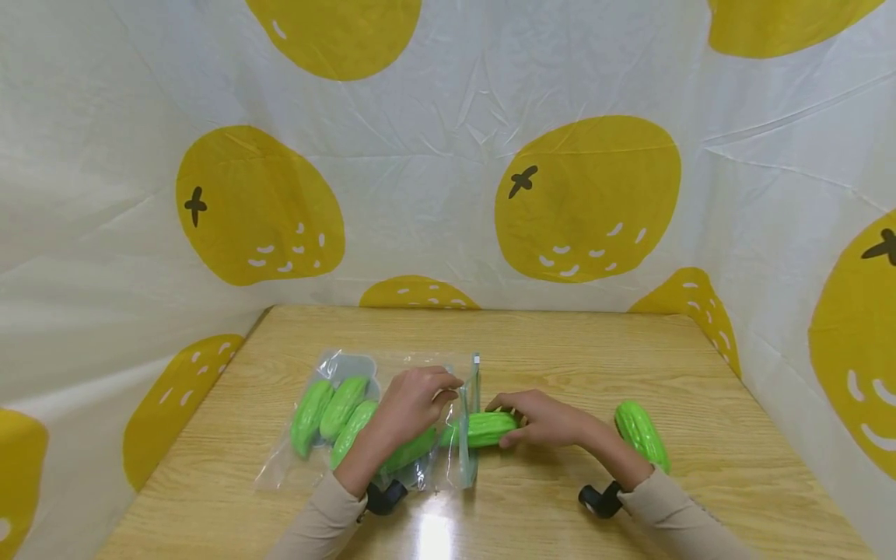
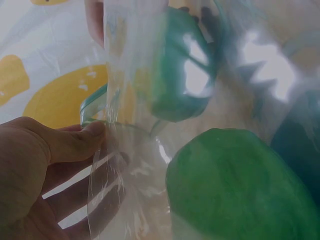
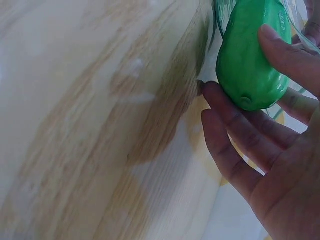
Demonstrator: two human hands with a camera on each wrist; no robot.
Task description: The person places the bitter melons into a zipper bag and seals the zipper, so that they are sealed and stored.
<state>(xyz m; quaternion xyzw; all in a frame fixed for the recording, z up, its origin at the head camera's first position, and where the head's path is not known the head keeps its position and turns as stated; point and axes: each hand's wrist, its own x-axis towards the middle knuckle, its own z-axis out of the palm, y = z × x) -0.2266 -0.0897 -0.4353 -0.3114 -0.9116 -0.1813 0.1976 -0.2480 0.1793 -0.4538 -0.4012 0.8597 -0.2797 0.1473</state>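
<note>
A clear zip bag (image 1: 280, 470) lies on its side on the table, its mouth (image 1: 465, 443) facing right. Several green ridged toy cucumbers (image 1: 311, 418) are inside it. My left hand (image 1: 418, 395) pinches the upper edge of the mouth between thumb and fingers; the left wrist view shows the thumb (image 2: 92, 131) against the film. With thumb and fingers around its right end, my right hand (image 1: 542, 418) holds another toy cucumber (image 1: 493, 429). That cucumber's left end is inside the bag mouth. In the right wrist view, the rounded end of this cucumber (image 3: 250, 60) shows between the fingers.
One more green toy cucumber (image 1: 642, 437) lies on the wooden table (image 1: 574, 350), right of my right forearm. Black wrist cameras (image 1: 387, 498) hang under both wrists. A white curtain (image 1: 420, 194) with yellow fruit prints surrounds the table at the back and sides.
</note>
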